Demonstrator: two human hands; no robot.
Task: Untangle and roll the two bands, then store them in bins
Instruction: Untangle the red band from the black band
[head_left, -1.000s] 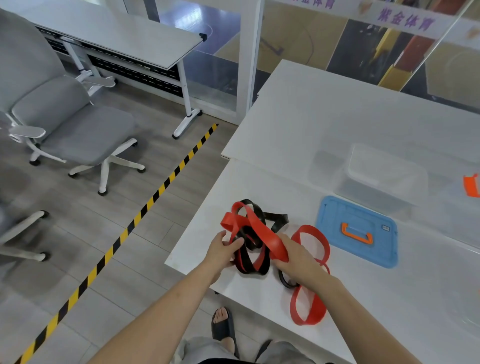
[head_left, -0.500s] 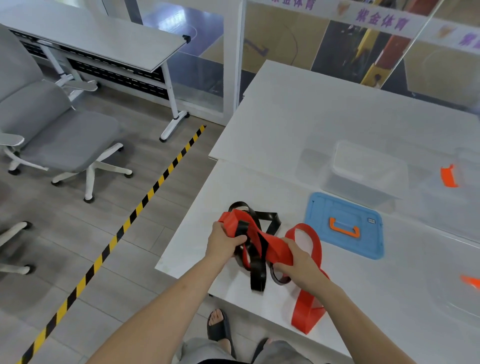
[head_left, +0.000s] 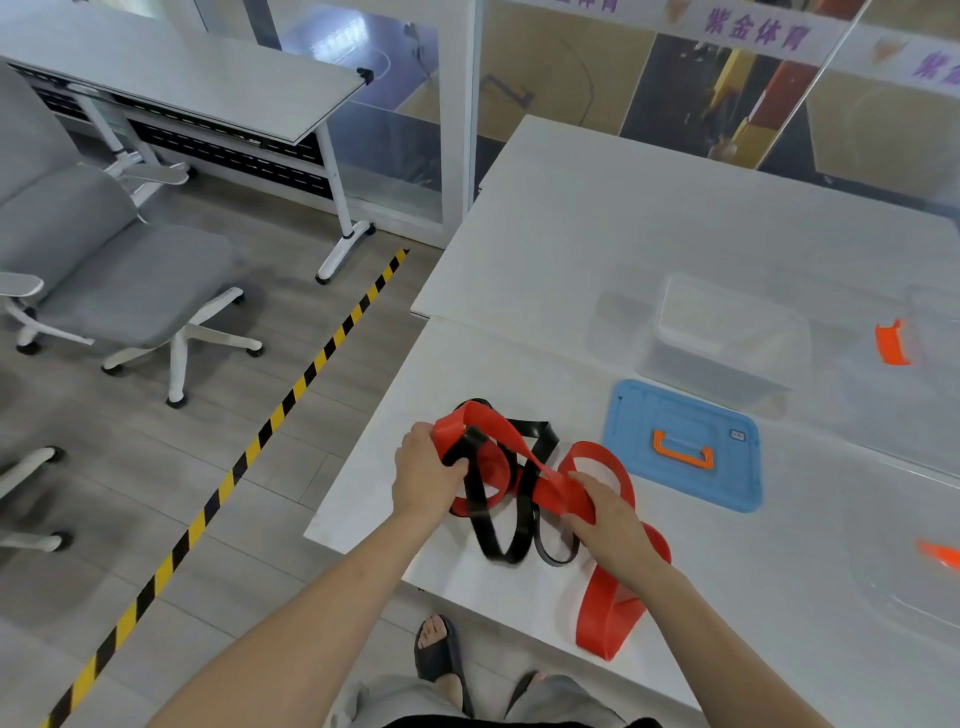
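A: Listing nearest first: right hand (head_left: 608, 519), forearm angled in from the lower right, fingers curled round the red band (head_left: 553, 488) above the white table (head_left: 374, 499).
B: Left hand (head_left: 423, 475)?
A: Thumb and fingers gripping red band and black band (head_left: 540, 436) together, tangled. Beyond: blue lid (head_left: 685, 483), then clear bin (head_left: 727, 338).

Bright even light, wide-angle warp, slight blur

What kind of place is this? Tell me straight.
Likely an office room beside a sports hall: folding desk, grey swivel chair, glass wall with a court floor beyond.
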